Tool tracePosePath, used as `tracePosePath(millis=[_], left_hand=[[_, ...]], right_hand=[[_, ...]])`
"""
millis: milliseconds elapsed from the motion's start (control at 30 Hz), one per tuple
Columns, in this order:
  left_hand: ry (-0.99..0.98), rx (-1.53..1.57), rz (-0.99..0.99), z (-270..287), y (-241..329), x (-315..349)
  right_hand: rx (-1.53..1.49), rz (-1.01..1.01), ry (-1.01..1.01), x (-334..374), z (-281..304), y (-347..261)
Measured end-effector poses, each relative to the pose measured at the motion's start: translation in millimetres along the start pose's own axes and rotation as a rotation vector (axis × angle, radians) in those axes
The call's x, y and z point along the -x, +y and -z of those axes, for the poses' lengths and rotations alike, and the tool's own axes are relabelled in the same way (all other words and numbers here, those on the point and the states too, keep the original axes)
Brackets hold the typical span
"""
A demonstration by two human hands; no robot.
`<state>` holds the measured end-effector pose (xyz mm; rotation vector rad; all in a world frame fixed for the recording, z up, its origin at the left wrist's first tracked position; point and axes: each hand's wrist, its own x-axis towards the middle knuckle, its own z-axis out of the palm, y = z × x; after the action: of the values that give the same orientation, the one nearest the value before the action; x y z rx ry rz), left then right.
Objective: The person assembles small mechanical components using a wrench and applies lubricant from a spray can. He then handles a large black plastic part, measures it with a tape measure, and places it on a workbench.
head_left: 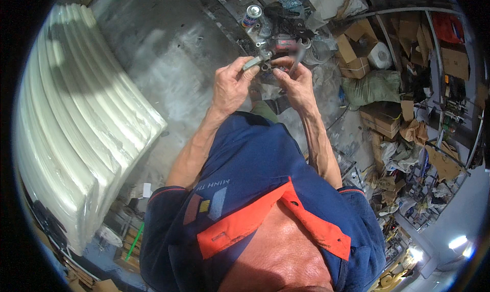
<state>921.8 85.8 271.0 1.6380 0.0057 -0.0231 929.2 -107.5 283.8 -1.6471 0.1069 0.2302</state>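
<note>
My left hand (232,85) pinches a small grey metal part (259,61) between thumb and fingers. My right hand (296,82) is closed on a slim metal tool (299,52) and its fingertips meet the same part from the right. Both hands are raised in front of my chest, close together, above the concrete floor. How the small part is built is too small to tell.
On the floor just beyond the hands lie a spray can (251,15), a dark power tool (286,41) and loose metal pieces. A stack of white curved panels (76,128) fills the left. Cardboard boxes (352,52), sacks and cluttered shelves (439,87) crowd the right.
</note>
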Motion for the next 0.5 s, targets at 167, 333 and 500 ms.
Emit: tracePosePath(millis=[167, 333, 500], left_hand=[[-0.025, 0.022, -0.031, -1.1, 0.5, -3.4], [-0.081, 0.081, 0.090, -6.0, -2.3, -7.1], [-0.133, 0.168, 0.240, -17.1, -7.5, -13.0]], right_hand=[[-0.086, -0.238, 0.024, -0.5, 9.3, -2.1], [-0.138, -0.186, 0.055, 2.8, 13.0, 6.4], [-0.084, -0.191, 0.152, 9.9, 18.8, 9.4]])
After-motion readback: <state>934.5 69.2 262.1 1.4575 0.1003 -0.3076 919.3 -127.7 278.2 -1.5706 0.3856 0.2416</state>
